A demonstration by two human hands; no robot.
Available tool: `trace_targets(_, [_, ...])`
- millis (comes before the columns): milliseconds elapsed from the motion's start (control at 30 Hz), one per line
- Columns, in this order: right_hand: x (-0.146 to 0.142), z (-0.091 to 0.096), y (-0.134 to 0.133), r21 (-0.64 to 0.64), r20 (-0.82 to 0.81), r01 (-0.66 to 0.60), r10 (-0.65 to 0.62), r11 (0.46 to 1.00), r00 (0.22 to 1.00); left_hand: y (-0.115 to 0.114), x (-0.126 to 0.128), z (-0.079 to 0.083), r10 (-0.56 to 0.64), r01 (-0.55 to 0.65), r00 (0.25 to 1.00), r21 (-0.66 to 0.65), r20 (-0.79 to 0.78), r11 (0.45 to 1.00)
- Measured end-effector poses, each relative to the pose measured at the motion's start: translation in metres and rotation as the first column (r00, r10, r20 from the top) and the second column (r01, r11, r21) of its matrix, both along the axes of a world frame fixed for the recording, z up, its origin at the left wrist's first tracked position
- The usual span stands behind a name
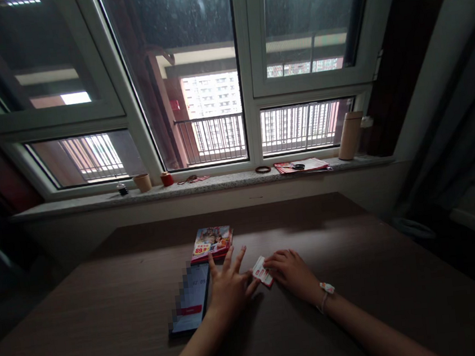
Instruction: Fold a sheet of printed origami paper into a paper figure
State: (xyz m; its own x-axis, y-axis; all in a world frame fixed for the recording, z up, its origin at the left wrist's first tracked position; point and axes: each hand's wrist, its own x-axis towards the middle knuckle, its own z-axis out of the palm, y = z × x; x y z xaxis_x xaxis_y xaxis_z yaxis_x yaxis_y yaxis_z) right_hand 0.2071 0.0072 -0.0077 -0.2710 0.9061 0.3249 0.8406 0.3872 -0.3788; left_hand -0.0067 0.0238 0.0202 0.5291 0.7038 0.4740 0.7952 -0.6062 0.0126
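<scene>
A small white and red folded paper lies on the dark wooden table between my two hands. My right hand pinches its right edge, fingers curled onto it. My left hand rests beside its left edge with the fingers spread and the thumb touching the paper. A phone with a lit screen lies just left of my left hand. A stack of red printed flyers sits just beyond it.
The stone window sill carries a small dark bottle, a tan cup, a red pot, a bracelet ring, red papers with scissors and a tall beige flask. A grey curtain hangs at the right.
</scene>
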Motion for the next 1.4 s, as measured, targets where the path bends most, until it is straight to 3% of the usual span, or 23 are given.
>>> trace_targets(467, [0.0,-0.002,0.001,0.015,0.004,-0.012,0.012,1.0,1.0,0.006,-0.001,-0.005,0.027,-0.027,0.999,0.002,0.016,1.0])
trace_targets(767, [0.002,-0.005,0.005,0.022,-0.01,-0.03,0.03,0.999,0.999,0.02,0.015,-0.025,0.039,-0.04,0.999,-0.1,-0.015,0.994])
trace_targets(1033, [0.002,-0.007,0.006,0.027,-0.027,-0.045,0.046,0.999,0.999,0.025,0.013,-0.03,0.04,-0.052,0.997,-0.205,-0.063,0.977])
trace_targets(1400, [0.003,-0.007,0.004,0.014,-0.04,-0.035,0.036,0.999,0.999,0.037,0.019,-0.023,0.001,-0.004,1.0,-0.076,-0.032,0.997])
